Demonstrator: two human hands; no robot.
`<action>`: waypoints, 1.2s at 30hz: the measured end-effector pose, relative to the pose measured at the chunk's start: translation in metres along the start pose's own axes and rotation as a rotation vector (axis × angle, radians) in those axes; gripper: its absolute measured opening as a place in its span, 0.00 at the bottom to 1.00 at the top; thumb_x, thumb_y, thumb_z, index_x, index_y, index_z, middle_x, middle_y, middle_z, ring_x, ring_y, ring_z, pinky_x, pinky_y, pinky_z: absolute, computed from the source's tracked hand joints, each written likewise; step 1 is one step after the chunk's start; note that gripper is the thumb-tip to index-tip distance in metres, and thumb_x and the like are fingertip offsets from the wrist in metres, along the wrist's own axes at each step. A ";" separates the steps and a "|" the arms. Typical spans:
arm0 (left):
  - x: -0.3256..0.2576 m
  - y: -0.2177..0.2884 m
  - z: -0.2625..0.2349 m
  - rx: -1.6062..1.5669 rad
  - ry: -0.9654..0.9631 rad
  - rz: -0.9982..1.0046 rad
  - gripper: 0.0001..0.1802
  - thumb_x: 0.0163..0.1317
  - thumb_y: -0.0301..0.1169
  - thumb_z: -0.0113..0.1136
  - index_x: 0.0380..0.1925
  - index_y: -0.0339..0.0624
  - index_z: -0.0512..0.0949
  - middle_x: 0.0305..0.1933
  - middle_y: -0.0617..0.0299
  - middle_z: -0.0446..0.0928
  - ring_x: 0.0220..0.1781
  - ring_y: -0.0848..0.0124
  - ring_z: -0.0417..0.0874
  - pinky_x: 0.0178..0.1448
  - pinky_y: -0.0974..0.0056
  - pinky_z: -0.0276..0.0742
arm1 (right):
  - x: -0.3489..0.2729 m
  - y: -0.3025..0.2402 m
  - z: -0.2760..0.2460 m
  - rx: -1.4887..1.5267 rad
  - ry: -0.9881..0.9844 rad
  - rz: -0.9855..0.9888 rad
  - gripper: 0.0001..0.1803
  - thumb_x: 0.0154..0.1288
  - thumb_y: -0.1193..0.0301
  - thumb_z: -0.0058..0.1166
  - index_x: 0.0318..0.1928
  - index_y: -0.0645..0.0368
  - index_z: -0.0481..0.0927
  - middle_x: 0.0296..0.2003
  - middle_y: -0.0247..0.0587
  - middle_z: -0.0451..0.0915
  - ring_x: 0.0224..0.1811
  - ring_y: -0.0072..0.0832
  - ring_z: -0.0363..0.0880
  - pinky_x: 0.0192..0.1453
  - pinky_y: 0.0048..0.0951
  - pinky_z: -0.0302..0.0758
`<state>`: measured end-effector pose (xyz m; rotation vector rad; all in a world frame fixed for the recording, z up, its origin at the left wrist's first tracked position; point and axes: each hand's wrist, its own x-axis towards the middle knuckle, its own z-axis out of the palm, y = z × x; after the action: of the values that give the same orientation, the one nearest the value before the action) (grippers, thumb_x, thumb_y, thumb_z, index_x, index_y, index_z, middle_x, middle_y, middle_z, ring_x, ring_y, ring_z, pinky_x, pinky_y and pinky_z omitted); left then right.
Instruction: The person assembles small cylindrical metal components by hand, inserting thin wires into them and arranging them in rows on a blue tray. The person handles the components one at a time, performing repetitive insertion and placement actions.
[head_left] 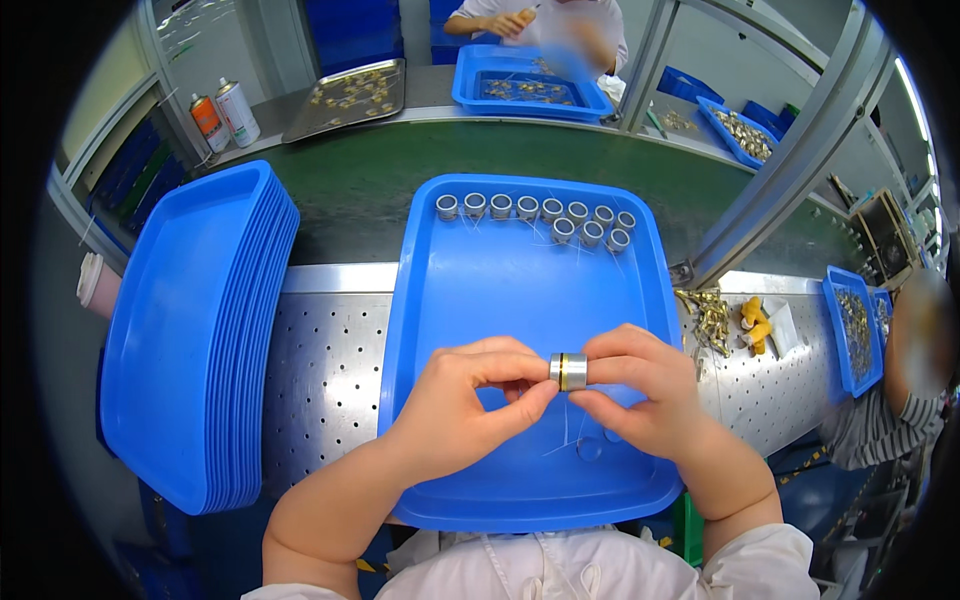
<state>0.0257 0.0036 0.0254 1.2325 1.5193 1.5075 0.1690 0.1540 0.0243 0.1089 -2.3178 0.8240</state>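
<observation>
While both hands pinch it, the left hand and right hand grip a metal ring (gold-banded).

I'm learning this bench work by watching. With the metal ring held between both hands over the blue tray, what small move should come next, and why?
Probably carry the metal ring forward and stand it beside the finished rings lined up along the far edge of the blue tray. Both the left hand and the right hand pinch it above the tray's bare middle, and the second row there is still short.
</observation>
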 end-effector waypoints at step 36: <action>-0.002 -0.003 0.007 0.307 0.171 0.302 0.08 0.40 0.20 0.67 0.24 0.38 0.80 0.23 0.61 0.78 0.22 0.74 0.78 0.26 0.73 0.74 | -0.007 -0.016 0.003 -0.199 -0.015 -0.258 0.17 0.43 0.78 0.65 0.37 0.66 0.78 0.38 0.47 0.75 0.32 0.38 0.77 0.31 0.30 0.77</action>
<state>0.0326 0.0043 0.0215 1.6036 1.7904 1.6468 0.1777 0.1389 0.0267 0.3197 -2.3235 0.4638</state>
